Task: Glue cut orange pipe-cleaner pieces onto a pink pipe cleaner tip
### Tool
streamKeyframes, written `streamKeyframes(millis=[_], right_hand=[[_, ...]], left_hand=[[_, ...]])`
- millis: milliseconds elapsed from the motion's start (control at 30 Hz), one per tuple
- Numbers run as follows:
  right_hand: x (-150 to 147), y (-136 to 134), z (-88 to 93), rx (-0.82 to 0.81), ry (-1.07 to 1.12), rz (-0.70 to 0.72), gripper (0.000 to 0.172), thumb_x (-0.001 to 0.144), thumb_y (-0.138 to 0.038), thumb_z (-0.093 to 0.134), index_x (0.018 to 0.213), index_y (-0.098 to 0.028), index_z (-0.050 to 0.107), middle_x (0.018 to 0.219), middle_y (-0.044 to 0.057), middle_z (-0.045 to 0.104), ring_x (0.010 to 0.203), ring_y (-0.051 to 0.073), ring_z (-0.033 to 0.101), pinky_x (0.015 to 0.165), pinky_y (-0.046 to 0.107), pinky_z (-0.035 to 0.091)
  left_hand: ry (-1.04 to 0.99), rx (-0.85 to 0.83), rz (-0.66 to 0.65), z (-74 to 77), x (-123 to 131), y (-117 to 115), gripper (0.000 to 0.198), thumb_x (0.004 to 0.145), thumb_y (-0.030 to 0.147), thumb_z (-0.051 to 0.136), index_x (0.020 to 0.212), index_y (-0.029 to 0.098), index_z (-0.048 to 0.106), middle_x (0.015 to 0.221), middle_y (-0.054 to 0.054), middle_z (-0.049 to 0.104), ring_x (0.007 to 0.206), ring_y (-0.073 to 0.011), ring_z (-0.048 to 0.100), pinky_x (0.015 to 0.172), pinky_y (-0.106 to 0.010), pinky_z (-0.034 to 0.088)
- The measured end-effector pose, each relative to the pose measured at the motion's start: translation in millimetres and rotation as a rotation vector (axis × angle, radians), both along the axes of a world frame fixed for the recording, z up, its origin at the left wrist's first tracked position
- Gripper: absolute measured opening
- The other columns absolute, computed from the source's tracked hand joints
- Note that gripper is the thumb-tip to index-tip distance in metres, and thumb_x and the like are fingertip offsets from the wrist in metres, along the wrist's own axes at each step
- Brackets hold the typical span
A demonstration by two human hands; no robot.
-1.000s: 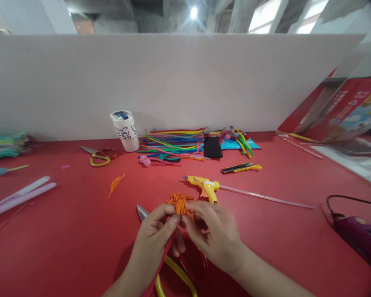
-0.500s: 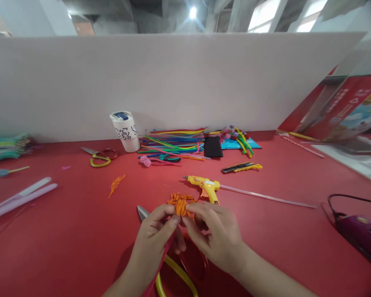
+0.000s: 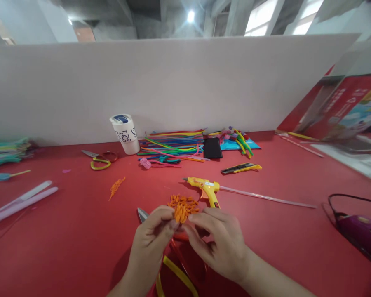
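Between my hands is an orange, looped, fuzzy-looking craft piece (image 3: 181, 213). The thumb and forefinger of my left hand (image 3: 150, 241) pinch its left side. My right hand (image 3: 222, 243) has its curled fingertips against the lower right side. More orange loops show just behind; I cannot tell whether they are joined to it. Large scissors lie under my hands, with a blade (image 3: 142, 215) and a yellow handle (image 3: 181, 275) showing. Just beyond my right hand lies a yellow glue gun (image 3: 207, 190) with a long clear glue stick.
A loose orange strip (image 3: 116, 188) and smaller scissors (image 3: 99, 161) lie left. A white tumbler (image 3: 125, 134), coloured pipe cleaners (image 3: 173, 142) and a black phone (image 3: 212, 148) line the white partition. A utility knife (image 3: 241, 168) lies right of centre, a purple corded tool (image 3: 360, 233) far right.
The orange piece has tilted and come slightly lower, so more of its loops show. My right fingertips have shifted slightly downward along its side. The whole view has moved a little.
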State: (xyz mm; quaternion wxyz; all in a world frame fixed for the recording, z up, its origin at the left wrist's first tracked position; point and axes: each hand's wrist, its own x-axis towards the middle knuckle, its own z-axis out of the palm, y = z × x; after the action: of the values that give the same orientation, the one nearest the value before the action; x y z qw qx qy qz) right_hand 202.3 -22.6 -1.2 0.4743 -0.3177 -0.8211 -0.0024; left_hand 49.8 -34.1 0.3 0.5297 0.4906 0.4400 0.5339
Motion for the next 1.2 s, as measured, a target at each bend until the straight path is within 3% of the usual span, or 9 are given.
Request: streamKeyframes(millis=[200,500,667,867,1033,1200], right_hand=[[0,-1,2.8,-0.002,-0.038,-0.006,0.009,0.081,-0.012,0.052,0.087,-0.018,0.05,0.058,-0.003,0.056,0.046,0.01,0.043,0.046,0.023,0.033],[-3,3,-0.8,-0.016,0.042,-0.018,0.019,0.08,-0.011,0.054,0.097,-0.016,0.05,0.062,0.0,0.059,0.055,0.012,0.053,0.05,0.023,0.04],[-4,4,-3.3,-0.053,0.057,-0.024,0.019,0.08,-0.012,0.053,0.098,-0.017,0.05,0.065,0.0,0.06,0.054,0.012,0.053,0.051,0.023,0.042],[-1,3,-1.6,0.025,-0.005,0.013,0.017,0.081,-0.011,0.051,0.097,-0.015,0.05,0.061,-0.001,0.058,0.05,0.011,0.048,0.047,0.023,0.036],[1,2,3.4,0.078,-0.057,0.036,0.014,0.08,-0.011,0.052,0.093,-0.016,0.049,0.058,0.0,0.058,0.047,0.012,0.043,0.045,0.025,0.033],[4,0,3.5,0.091,0.058,0.145,0.029,0.077,-0.008,0.051,0.103,-0.017,0.042,0.057,-0.002,0.055,0.047,0.012,0.044,0.046,0.025,0.035]], left_hand=[[0.046,0.059,-0.027,-0.6,1,1,0.012,0.076,0.016,0.058,0.065,0.02,0.06,0.071,0.001,0.051,0.068,-0.0122,0.05,0.067,-0.021,0.042],[-0.075,-0.092,-0.063,0.4,3,-1,0.01,0.076,0.017,0.059,0.067,0.02,0.059,0.07,0.003,0.051,0.068,-0.0101,0.051,0.067,-0.018,0.043],[-0.03,-0.088,-0.034,0.4,4,0,0.011,0.076,0.016,0.058,0.065,0.019,0.059,0.068,0.003,0.051,0.065,-0.0093,0.048,0.063,-0.017,0.042],[0.103,0.066,-0.022,-1.2,1,-1,0.017,0.077,0.014,0.056,0.061,0.019,0.055,0.069,0.002,0.048,0.066,-0.0104,0.045,0.061,-0.019,0.039],[0.185,0.218,-0.061,-5.7,-3,-2,0.014,0.08,0.013,0.054,0.07,0.021,0.06,0.077,0.001,0.054,0.072,-0.0113,0.05,0.066,-0.02,0.041],[0.355,0.503,0.063,-8.3,-9,-1,0.019,0.079,0.007,0.054,0.079,0.024,0.062,0.09,-0.001,0.056,0.081,-0.0129,0.054,0.068,-0.022,0.044]])
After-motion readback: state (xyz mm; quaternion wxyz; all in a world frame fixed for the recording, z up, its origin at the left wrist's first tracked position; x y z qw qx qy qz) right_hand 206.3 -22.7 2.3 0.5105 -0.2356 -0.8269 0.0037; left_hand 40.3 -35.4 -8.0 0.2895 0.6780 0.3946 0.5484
